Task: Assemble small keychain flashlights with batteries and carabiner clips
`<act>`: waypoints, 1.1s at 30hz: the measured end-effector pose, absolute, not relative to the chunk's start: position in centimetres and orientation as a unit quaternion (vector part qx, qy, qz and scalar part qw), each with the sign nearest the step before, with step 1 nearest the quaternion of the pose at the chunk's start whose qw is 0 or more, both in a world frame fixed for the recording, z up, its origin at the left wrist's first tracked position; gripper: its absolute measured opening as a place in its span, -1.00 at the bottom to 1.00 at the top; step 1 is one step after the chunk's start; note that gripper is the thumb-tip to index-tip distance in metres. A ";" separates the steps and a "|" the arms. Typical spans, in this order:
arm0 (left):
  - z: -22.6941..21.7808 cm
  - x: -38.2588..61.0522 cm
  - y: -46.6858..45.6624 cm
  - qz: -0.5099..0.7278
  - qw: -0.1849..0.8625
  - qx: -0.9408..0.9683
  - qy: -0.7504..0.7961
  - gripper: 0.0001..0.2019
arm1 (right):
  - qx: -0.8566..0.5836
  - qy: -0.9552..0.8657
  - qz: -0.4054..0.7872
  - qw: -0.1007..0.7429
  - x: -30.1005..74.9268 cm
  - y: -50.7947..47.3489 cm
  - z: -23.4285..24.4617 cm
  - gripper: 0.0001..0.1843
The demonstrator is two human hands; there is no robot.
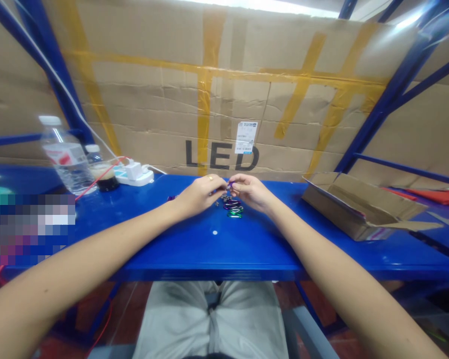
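Note:
My right hand pinches a small purple carabiner just above the blue table. My left hand meets it from the other side, fingertips pressed together; whatever they grip is too small to make out. Below the hands lies a little pile of purple carabiners, with green carabiners at its near side. Small silvery metal parts are scattered beside the pile. Another purple piece is partly hidden behind my left wrist.
An open cardboard box stands at the right. On the left are a water bottle, a smaller bottle with dark liquid and a white power strip. A large cardboard sheet backs the table. A white dot marks the front.

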State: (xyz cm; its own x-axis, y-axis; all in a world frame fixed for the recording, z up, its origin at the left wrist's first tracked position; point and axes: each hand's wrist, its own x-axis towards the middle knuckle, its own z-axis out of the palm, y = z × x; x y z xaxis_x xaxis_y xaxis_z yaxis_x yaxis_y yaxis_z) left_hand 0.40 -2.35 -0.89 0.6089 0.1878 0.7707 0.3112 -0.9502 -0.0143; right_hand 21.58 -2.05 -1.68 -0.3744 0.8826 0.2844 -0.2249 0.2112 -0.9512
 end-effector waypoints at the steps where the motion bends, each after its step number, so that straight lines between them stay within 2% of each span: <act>1: -0.9 0.4 -2.3 -0.421 0.077 -0.894 -0.135 -0.91 | -0.269 -0.601 0.573 0.487 21.6 -2.0 -1.7 -0.69; 15: -1.2 0.4 -2.1 -0.420 0.088 -0.893 -0.134 -0.91 | -0.253 -0.582 0.623 0.458 21.5 -2.2 -2.1 -0.74; 20: -1.3 0.5 -2.0 -0.419 0.089 -0.896 -0.118 -0.86 | -0.246 -0.612 0.605 0.446 21.5 -2.3 -2.0 -0.72; 24: -1.3 0.4 -2.0 -0.411 0.091 -0.898 -0.127 -0.87 | -0.280 -0.657 0.556 0.425 21.5 -2.5 -1.9 -0.73; 28: -1.1 0.4 -2.3 -0.416 0.091 -0.896 -0.124 -0.88 | -0.314 -0.727 0.459 0.403 21.2 -2.6 -1.8 -0.79; 33: -0.6 0.2 -2.8 -0.411 0.068 -0.895 -0.157 -0.91 | -0.338 -0.762 0.356 0.422 21.1 -2.7 -1.4 -0.83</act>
